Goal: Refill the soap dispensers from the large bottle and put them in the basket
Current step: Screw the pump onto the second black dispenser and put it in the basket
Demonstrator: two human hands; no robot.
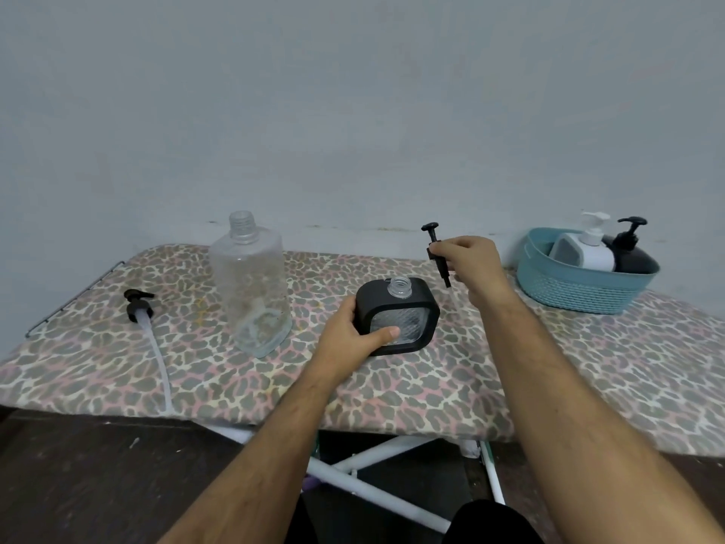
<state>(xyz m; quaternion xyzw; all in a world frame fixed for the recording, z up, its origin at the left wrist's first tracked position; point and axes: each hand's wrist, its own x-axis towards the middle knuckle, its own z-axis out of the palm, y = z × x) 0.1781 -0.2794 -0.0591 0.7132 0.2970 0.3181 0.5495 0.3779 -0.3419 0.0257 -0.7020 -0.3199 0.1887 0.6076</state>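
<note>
A person is working at a counter (431, 390) covered in leopard-print cloth, standing against a pale wall (353, 92). The left hand (353, 331) is gripping the left side of a square black soap dispenser (400, 316) with a clear ribbed front, thumb lying across its front face; the dispenser is sitting upright on the counter with its clear threaded neck uncapped. The right hand (470, 261) is pinching a black pump top (437, 253) with curled fingers, holding it in the air just to the right of and above the dispenser's neck, its stem pointing down and tilting slightly. To the left of the dispenser, the large bottle (251, 284), clear and with its cap off, is standing on the counter and looking nearly empty. Further left, a second black pump (139, 304) with a long clear tube is lying flat on the cloth. At the far right, a blue basket (580, 288) is holding 2 dispensers, a white one (588, 249) and a black one (631, 255), both with pumps on
</note>
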